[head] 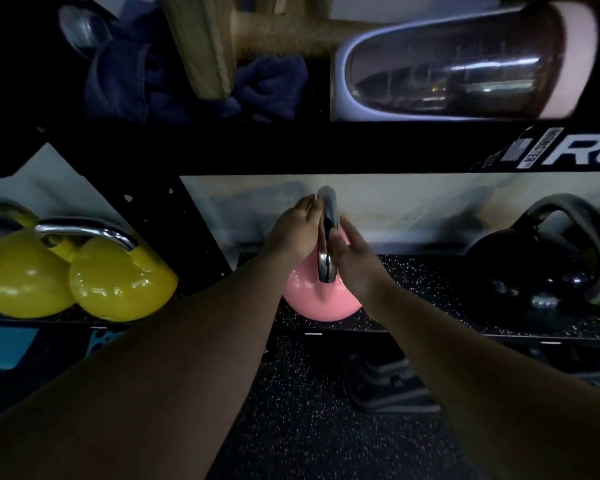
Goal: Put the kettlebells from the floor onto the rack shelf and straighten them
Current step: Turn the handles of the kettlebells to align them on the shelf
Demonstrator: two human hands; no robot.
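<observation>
While both my forearms reach in from the bottom corners, my left hand [293, 233] is wrapped over the steel handle [327, 233] of the pink kettlebell [321, 301], which sits mid-frame on the rack shelf [430, 289]. My right hand [352, 261] lies flat and open against the handle's other side. Dim light blurs the black kettlebell [534, 268] at right; the frame's left edge cuts off the yellow kettlebells [118, 282].
</observation>
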